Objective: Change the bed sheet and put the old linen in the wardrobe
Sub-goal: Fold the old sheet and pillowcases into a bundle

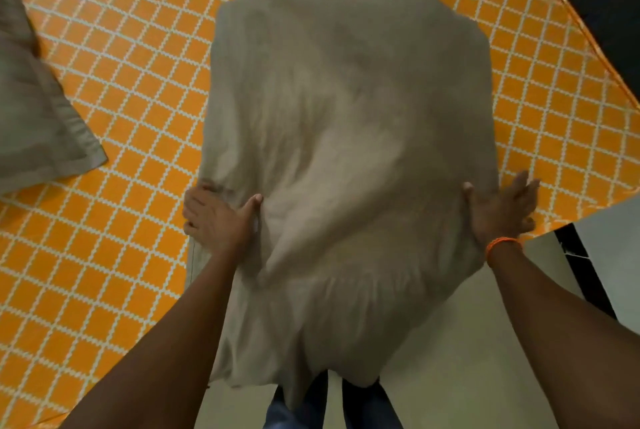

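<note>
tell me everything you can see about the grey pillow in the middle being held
The grey pillow is large, soft and plump, in a plain beige-grey, wrinkled fabric cover. It is blurred. Its far part lies over the orange sheet with a white lattice print; its near, loose end hangs past the bed edge towards the person's legs. The left hand grips its left side, thumb on top. The right hand presses flat against its right side, fingers straight.

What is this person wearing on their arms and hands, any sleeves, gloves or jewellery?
No sleeves or gloves show: both forearms are bare up to the frame edge. The right wrist carries a thin orange thread band. The left hand and right hand show no rings that I can make out.
</note>
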Action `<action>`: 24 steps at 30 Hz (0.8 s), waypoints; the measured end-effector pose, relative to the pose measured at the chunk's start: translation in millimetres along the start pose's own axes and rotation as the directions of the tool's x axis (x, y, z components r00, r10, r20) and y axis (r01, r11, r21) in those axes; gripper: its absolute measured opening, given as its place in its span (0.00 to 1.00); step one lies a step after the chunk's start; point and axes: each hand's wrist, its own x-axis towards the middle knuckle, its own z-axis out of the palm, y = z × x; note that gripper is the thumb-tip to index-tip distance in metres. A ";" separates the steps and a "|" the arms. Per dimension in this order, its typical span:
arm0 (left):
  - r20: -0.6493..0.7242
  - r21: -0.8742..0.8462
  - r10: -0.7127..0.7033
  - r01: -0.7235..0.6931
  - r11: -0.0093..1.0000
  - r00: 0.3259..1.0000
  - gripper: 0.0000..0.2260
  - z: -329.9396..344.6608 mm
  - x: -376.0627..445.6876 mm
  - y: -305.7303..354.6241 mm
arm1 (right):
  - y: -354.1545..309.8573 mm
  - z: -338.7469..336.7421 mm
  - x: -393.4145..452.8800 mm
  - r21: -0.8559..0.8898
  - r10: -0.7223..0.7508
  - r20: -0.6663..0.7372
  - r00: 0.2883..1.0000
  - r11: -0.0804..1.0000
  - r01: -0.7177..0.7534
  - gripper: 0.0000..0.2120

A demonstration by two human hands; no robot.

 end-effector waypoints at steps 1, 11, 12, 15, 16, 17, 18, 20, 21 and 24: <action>-0.003 -0.053 0.004 -0.004 0.999 1.000 0.45 -2.9 0.4 4.6 | -0.2 -2.3 4.4 0.028 0.045 0.045 0.998 0.999 -0.046 0.53; 0.506 -0.395 0.078 0.150 0.906 0.859 0.22 -19.0 1.1 20.1 | -52.4 3.5 -38.6 0.475 -0.264 0.437 0.860 0.880 0.029 0.24; 0.534 -0.445 0.099 0.180 0.877 0.840 0.18 -22.7 -1.4 22.0 | -59.0 4.8 -42.7 0.503 -0.277 0.483 0.831 0.864 -0.004 0.21; 0.702 -0.534 0.148 0.378 0.757 0.697 0.16 -34.3 -12.8 26.5 | -73.7 6.3 -58.4 0.528 -0.292 0.591 0.752 0.845 -0.086 0.16; 0.745 -0.532 0.156 0.436 0.726 0.648 0.17 -35.4 -14.8 26.1 | -74.1 7.9 -61.0 0.532 -0.264 0.629 0.731 0.832 -0.157 0.17; 0.768 -0.534 0.161 0.481 0.695 0.621 0.17 -36.9 -16.2 25.5 | -73.9 8.2 -63.3 0.537 -0.227 0.663 0.713 0.808 -0.241 0.18; 0.776 -0.542 0.164 0.511 0.668 0.610 0.18 -37.4 -15.8 23.1 | -73.7 6.8 -65.2 0.540 -0.185 0.686 0.704 0.778 -0.321 0.20; 0.785 -0.552 0.167 0.551 0.625 0.597 0.17 -42.3 -14.9 20.2 | -72.3 5.0 -67.4 0.583 -0.182 0.678 0.712 0.724 -0.370 0.21; 0.785 -0.562 0.176 0.563 0.606 0.594 0.16 -46.5 -14.2 19.1 | -73.2 1.4 -68.8 0.609 -0.205 0.663 0.720 0.707 -0.360 0.19; 0.774 -0.602 0.227 0.576 0.553 0.592 0.17 -59.6 -10.3 17.3 | -81.2 -14.1 -74.1 0.650 -0.216 0.641 0.737 0.664 -0.371 0.12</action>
